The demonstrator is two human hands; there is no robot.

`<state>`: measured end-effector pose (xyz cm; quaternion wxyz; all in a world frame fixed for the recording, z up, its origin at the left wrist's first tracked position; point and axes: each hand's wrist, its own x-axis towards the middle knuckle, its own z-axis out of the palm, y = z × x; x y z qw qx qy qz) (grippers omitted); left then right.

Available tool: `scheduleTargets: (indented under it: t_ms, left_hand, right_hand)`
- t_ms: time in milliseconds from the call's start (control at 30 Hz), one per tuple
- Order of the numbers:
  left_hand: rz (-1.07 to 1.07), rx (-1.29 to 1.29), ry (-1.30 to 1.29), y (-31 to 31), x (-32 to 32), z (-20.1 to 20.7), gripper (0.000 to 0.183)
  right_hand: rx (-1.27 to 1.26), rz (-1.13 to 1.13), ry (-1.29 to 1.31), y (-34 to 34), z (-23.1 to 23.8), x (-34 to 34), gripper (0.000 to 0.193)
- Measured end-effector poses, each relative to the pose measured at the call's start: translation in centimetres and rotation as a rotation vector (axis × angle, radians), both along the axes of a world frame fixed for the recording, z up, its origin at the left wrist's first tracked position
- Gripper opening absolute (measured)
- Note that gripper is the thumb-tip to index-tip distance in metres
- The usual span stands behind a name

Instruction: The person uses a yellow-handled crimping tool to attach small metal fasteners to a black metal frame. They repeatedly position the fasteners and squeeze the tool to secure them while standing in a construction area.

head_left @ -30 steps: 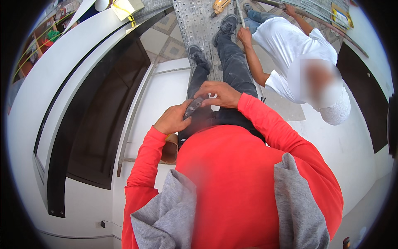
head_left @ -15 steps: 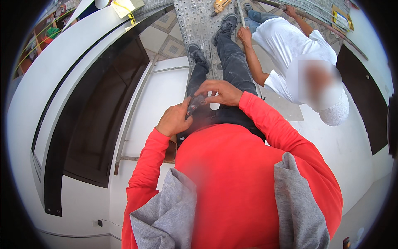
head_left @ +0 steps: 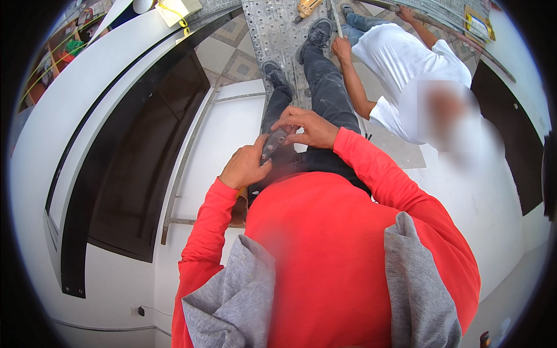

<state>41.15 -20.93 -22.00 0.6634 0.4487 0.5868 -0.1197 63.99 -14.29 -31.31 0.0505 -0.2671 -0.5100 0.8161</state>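
In front of my waist, my left hand is wrapped around a small dark grey piece with several round, metal-rimmed holes or studs along its face. The piece slants up and to the right, and its exact kind I cannot make out. My right hand closes on its upper end, thumb below and bent fingers above. Those fingers hide part of that end. Below both hands are my dark trousers. My shoes rest on a perforated metal plank.
A yellow power drill lies on the plank past my feet. On the right, a co-worker in a white shirt grips a pole. To the left are a metal frame, a dark door and a curved white panel.
The dark piece is turned slightly, so more of its studded face shows. My hands have shifted only a little. The co-worker's head has moved slightly.
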Motion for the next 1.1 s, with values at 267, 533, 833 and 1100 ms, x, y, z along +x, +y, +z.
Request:
scheduleTargets:
  t_ms: [267, 533, 833, 1100]
  left_hand:
    - [0.007, -0.039, 0.035, -0.1, 0.5, 0.1, 0.061]
    - [0.021, 0.024, 0.020, -1.3, 0.3, -0.4, 0.065]
    - [0.141, 0.050, 0.181, -3.1, -4.6, -1.2, 0.064]
    - [0.546, 0.082, 0.248, -9.6, -14.0, 1.9, 0.044]
  right_hand:
    - [-0.047, 0.051, -0.038, 0.1, 0.3, 0.2, 0.038]
    - [-0.044, 0.051, -0.016, -0.3, -0.5, 0.0, 0.040]
    - [0.150, 0.090, -0.160, -0.2, 1.3, -0.6, 0.046]
    - [0.403, 0.313, 0.107, 1.5, 7.7, -6.4, 0.038]
